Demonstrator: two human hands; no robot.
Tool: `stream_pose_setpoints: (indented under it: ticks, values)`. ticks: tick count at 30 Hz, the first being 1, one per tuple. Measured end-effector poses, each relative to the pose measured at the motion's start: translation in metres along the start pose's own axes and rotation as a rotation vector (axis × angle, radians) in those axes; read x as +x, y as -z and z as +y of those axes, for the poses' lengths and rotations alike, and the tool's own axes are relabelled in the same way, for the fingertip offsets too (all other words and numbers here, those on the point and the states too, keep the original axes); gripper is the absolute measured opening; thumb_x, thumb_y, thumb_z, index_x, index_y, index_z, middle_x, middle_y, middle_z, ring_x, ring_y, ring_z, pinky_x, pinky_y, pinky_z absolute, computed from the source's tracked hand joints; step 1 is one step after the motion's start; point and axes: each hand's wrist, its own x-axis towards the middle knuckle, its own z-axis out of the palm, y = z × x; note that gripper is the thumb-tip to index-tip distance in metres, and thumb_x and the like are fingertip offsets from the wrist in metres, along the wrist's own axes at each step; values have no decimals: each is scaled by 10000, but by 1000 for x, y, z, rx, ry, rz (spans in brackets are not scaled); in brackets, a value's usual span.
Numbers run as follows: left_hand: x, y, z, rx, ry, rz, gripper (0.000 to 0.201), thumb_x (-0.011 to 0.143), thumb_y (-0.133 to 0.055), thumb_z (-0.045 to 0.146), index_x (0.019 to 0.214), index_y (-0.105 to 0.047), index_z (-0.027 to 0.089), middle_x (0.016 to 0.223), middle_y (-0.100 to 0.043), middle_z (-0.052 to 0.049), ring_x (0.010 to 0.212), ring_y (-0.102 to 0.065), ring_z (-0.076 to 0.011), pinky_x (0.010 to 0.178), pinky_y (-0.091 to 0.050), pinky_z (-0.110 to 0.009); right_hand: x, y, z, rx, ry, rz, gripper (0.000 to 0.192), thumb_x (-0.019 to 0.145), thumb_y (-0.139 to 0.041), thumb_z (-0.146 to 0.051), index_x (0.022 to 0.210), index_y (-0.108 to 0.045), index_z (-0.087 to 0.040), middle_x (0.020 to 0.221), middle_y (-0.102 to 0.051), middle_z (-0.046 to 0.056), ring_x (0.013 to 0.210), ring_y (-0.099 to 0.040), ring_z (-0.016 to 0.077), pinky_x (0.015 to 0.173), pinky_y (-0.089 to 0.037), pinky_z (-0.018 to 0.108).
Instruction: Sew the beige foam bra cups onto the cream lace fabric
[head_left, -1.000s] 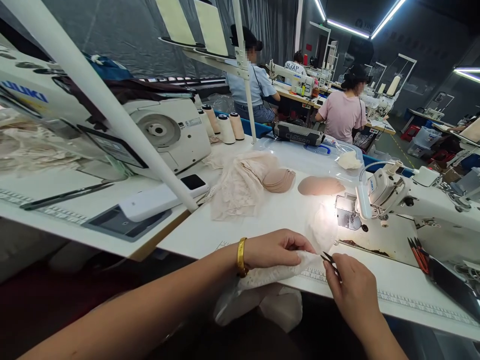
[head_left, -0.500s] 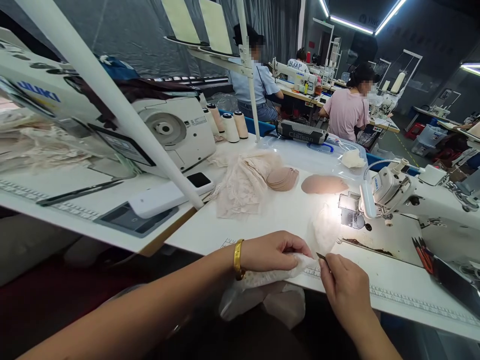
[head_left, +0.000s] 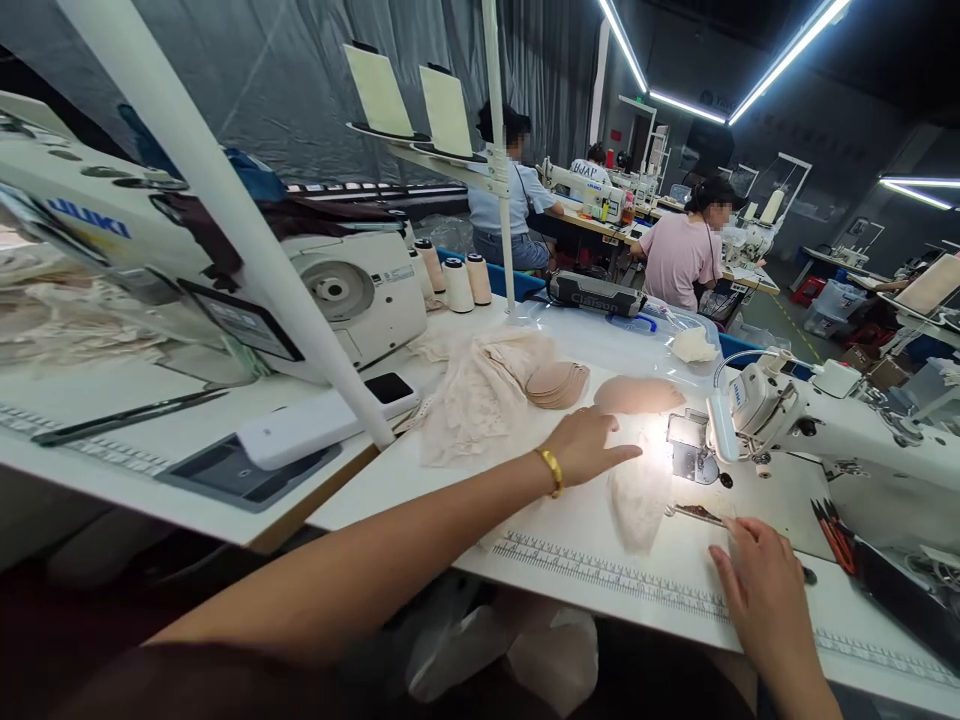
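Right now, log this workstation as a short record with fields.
Left hand: fingers spread, between the beige oval and the sheer white piece; no held object visible
Right hand: at the table's front side, thumb apart from fingers; grip unclear
Fanned beige stack: beside the lace pile
Sewing machine: on the right, its metal plate brightly lit
Ruler strip: along the front edge

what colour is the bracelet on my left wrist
Gold; the bracelet shows best in the head view.

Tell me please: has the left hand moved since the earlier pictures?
Yes, the left hand has moved forward, away from the printed ruler, toward the tan oval piece.
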Motion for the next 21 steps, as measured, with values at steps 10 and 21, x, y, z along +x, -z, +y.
stream_pose_setpoints:
  ticks: [10, 21]
  values:
    - [6, -10, 36, -317, -141, -144, 267, 744, -578, 358, 653, -372, 215, 642, -425, 39, 600, -425, -127, 540, -311, -252, 29, -4, -11, 689, -307, -210, 349, 1004, -504, -487, 1217, -662, -260, 1247, -670, 101, 1155, -621, 274, 990, -499, 462]
    - [-67, 9, 58, -708, -99, 1, 394, 712, -769, 463, 877, -561, 171, 738, -451, 51, 686, -449, -114, 630, -371, -234, 54, 18, -78, 1342, -431, -175, 378, 920, -598, -588, 825, -580, -223, 727, -542, -27, 693, -509, 150, 654, -441, 256]
